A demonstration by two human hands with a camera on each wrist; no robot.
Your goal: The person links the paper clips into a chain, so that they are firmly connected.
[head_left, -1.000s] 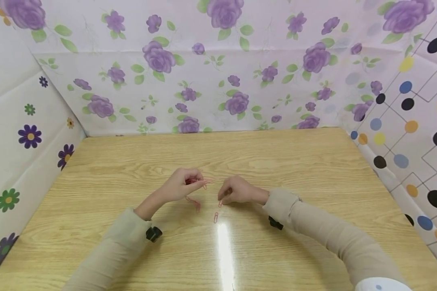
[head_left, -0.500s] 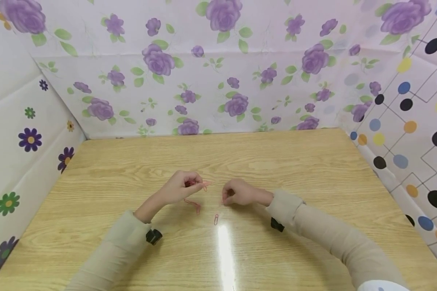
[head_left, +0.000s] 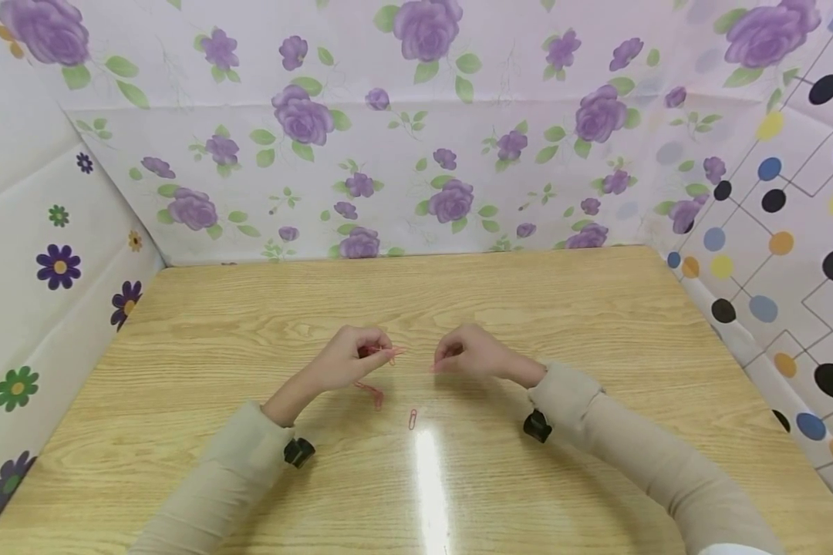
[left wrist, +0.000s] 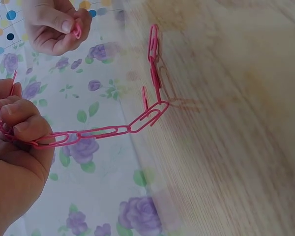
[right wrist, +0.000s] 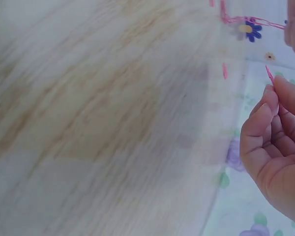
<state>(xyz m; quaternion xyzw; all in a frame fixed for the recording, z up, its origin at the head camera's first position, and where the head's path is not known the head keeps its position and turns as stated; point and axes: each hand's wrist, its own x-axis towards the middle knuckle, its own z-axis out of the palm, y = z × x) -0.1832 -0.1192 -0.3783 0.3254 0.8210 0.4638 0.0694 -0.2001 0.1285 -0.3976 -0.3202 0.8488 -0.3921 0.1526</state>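
Note:
My left hand (head_left: 347,358) pinches a pink paper clip between thumb and forefinger, its end pointing right. From that hand a chain of linked pink paper clips (left wrist: 98,132) trails down, and its far end lies on the wooden table. To the right, my right hand (head_left: 477,353) is raised over the table and pinches a single pink paper clip (right wrist: 270,73) between thumb and fingertips. A gap separates the two hands. One loose paper clip (head_left: 413,419) lies on the table, nearer to me than both hands.
The wooden table (head_left: 562,301) extends on all sides of the hands. Flowered cloth (head_left: 416,154) hangs along its back edge, with a dotted cloth (head_left: 770,254) on the right. A bright light reflection (head_left: 430,493) crosses the near tabletop.
My right hand has picked a paper clip off the table and moved up and to the right with it. The left hand has barely moved, and the loose clip stays in place.

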